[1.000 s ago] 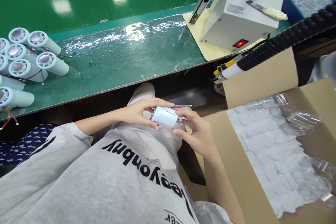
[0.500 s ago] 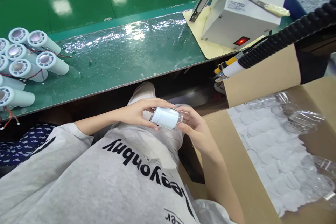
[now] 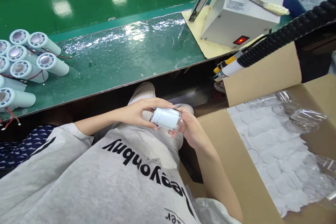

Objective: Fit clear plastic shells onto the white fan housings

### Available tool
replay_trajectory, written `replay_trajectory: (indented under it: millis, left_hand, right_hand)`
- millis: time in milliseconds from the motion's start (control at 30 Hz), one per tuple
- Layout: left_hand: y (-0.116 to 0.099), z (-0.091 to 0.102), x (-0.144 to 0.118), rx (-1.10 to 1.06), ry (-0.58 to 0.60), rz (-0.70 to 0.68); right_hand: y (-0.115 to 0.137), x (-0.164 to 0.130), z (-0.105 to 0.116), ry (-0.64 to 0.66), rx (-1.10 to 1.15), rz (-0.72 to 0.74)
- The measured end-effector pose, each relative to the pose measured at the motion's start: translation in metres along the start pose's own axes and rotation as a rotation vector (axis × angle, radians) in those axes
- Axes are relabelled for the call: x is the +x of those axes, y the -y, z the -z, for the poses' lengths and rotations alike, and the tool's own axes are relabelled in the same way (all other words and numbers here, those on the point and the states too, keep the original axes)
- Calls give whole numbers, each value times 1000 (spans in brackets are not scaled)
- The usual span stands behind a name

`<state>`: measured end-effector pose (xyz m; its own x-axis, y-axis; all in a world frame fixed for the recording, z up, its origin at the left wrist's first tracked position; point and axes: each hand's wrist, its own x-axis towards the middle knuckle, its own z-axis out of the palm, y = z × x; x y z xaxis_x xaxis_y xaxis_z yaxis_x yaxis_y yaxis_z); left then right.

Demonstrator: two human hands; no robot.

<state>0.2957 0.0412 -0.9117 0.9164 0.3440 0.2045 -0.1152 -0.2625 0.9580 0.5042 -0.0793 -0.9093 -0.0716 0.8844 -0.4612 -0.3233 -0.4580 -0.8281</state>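
Observation:
Over my lap, both hands meet at a light blue cylinder (image 3: 166, 118) with a clear plastic cover around its right end. My left hand (image 3: 140, 112) grips its left end, thumb below and fingers along the top. My right hand (image 3: 193, 127) closes around the clear end, with fingertips at its lower edge. The cylinder lies nearly sideways, tilted slightly down to the right. My palms hide part of both ends.
Several light blue cylinders with thin wires (image 3: 52, 63) stand at the left of the green bench (image 3: 118, 63). A white machine (image 3: 244, 14) with a lit red switch and a black hose (image 3: 288, 29) are at the right. A cardboard box (image 3: 236, 154) holds clear plastic covers (image 3: 306, 117).
My right hand has turned at the clear end; its thumb has left the near side and its fingertips now show underneath. My left hand and the cylinder have hardly moved.

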Motion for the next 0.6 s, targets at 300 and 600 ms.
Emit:
replay_trajectory:
  millis: [300, 600]
  left_hand:
    - [6, -1, 0, 28, 9, -71]
    - [-10, -6, -2, 5, -42, 99]
  right_hand:
    - [4, 4, -7, 96, 50, -191]
    - [-11, -3, -1, 33, -174, -5]
